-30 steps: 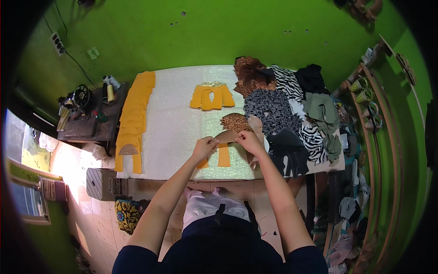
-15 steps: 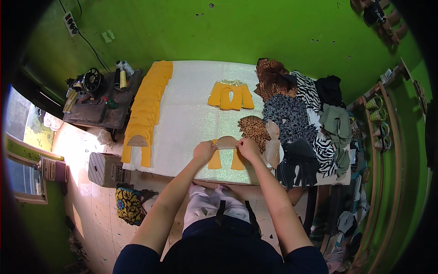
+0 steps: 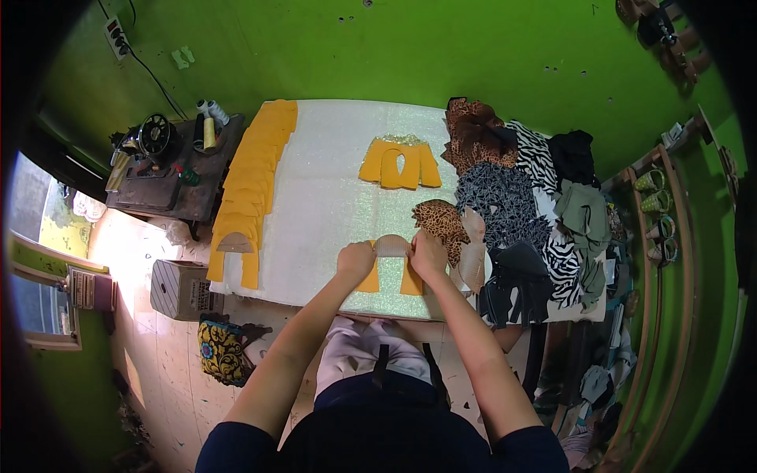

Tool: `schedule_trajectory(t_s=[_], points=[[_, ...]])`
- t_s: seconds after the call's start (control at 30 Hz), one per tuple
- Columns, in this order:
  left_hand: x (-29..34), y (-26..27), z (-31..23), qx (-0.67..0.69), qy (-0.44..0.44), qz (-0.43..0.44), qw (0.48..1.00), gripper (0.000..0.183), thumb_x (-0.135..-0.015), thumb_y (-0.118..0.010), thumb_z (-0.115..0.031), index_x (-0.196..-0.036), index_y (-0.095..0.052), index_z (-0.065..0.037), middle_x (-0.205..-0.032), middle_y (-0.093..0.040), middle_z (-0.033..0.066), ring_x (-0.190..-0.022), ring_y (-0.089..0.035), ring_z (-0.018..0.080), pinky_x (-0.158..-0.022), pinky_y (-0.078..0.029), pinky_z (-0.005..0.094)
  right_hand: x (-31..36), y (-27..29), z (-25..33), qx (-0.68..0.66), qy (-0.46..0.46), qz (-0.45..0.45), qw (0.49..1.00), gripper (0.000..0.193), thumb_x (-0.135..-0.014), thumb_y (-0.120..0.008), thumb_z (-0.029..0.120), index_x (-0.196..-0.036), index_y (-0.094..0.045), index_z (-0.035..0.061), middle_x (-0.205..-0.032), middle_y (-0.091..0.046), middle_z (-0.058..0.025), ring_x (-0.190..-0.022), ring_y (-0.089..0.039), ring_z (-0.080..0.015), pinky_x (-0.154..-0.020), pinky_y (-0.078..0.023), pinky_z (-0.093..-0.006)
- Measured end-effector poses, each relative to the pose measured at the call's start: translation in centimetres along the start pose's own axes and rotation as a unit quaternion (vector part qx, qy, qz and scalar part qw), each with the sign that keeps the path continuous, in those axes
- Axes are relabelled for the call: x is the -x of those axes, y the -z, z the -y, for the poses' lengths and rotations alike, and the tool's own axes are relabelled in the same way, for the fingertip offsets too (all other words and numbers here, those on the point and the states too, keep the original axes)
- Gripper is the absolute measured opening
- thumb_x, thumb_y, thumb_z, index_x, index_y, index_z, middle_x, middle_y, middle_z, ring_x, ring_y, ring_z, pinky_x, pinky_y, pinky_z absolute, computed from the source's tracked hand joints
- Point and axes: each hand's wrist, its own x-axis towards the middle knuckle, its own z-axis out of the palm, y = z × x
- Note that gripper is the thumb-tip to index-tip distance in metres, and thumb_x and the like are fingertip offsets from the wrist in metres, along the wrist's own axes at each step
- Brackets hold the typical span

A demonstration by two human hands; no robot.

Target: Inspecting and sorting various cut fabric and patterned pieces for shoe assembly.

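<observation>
Near the front edge of the tabletop (image 3: 311,209), right of its middle: one brown half-round piece (image 3: 392,246), finely ribbed, lying over the top of a yellow arch-shaped piece (image 3: 411,280) with two splayed legs. Your left hand (image 3: 357,258): fingers curled in, pinched at the left end of the brown piece. Your right hand (image 3: 428,254): likewise curled in, pinched at its right end; your two hands hide parts of the yellow arch's outer sides. Just beside your right hand, partly behind it: a leopard-print piece (image 3: 441,225), its outline rounded, then a pale beige piece (image 3: 471,268). Toward the right front corner: smooth black pieces (image 3: 516,276). Along the right edge, heaped: grey-and-black patterned pieces (image 3: 498,201), zebra-striped material (image 3: 561,264), creased olive cloth (image 3: 582,209). Toward the back edge, well apart from your hands: a yellow set (image 3: 389,168) with a glittery gold piece (image 3: 402,139) behind it. Along the left edge: an overlapping row of yellow pieces (image 3: 244,189), a second brown half-round (image 3: 234,242) on the nearest. Tabletop covering: white, with a shimmering band.
</observation>
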Motion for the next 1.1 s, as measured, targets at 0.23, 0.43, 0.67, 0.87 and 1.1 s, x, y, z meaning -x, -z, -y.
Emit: schedule_trajectory(t_s=[0.23,0.43,0.67,0.87,1.1], points=[[0.5,-2.1,1.3,-0.109,-0.046,-0.200,0.973,0.036,-0.074,-0.059,-0.039,-0.088,-0.053,-0.007,-0.086,-0.054,0.0097,-0.083,-0.053,0.0235,-0.070,-0.040,0.0349,2.8,-3.1,1.9,0.153,0.281,-0.124,0.939,0.037,-0.079,-0.051,0.020,-0.112,-0.045,0.0036,-0.119,-0.045,-0.0135,-0.114,-0.040,-0.0234,-0.097,-0.029,-0.0418],[0.8,-2.1,1.3,-0.068,-0.023,-0.237,0.969,0.038,-0.070,-0.063,-0.039,-0.087,-0.050,-0.007,-0.090,-0.048,0.0082,-0.086,-0.047,0.0247,-0.069,-0.038,0.0360,4.4,-2.4,1.9,0.021,0.260,0.069,0.963,0.069,-0.085,-0.043,0.034,-0.134,-0.013,-0.0045,-0.137,-0.028,-0.0146,-0.129,-0.024,-0.0233,-0.107,-0.008,-0.0404],[1.1,-2.5,1.3,-0.064,-0.018,-0.244,0.967,0.044,-0.069,-0.064,-0.040,-0.094,-0.051,-0.006,-0.094,-0.048,0.0082,-0.088,-0.047,0.0237,-0.073,-0.038,0.0353,5.1,-0.5,-2.7,0.030,0.224,0.021,0.974,0.074,-0.085,-0.042,0.038,-0.134,-0.008,-0.0067,-0.135,-0.031,-0.0161,-0.125,-0.032,-0.0235,-0.108,-0.006,-0.0376],[0.6,-2.1,1.4,-0.026,-0.129,-0.266,0.955,0.036,-0.074,-0.062,-0.028,-0.102,-0.052,-0.009,-0.106,-0.046,0.0078,-0.099,-0.044,0.0245,-0.081,-0.036,0.0376,4.5,-0.6,-2.6,0.024,0.219,-0.026,0.975,0.058,-0.084,-0.046,0.031,-0.128,-0.027,-0.0032,-0.125,-0.043,-0.0164,-0.117,-0.040,-0.0265,-0.106,-0.013,-0.0400],[0.2,-1.2,1.3,0.070,-0.135,-0.109,0.982,0.022,-0.077,-0.058,-0.018,-0.093,-0.049,-0.007,-0.092,-0.052,0.0132,-0.091,-0.051,0.0304,-0.074,-0.041,0.0393,1.8,-0.8,-1.4,0.060,0.220,-0.151,0.962,0.030,-0.073,-0.061,0.020,-0.098,-0.053,0.0058,-0.097,-0.052,-0.0092,-0.104,-0.042,-0.0249,-0.093,-0.027,-0.0450]])
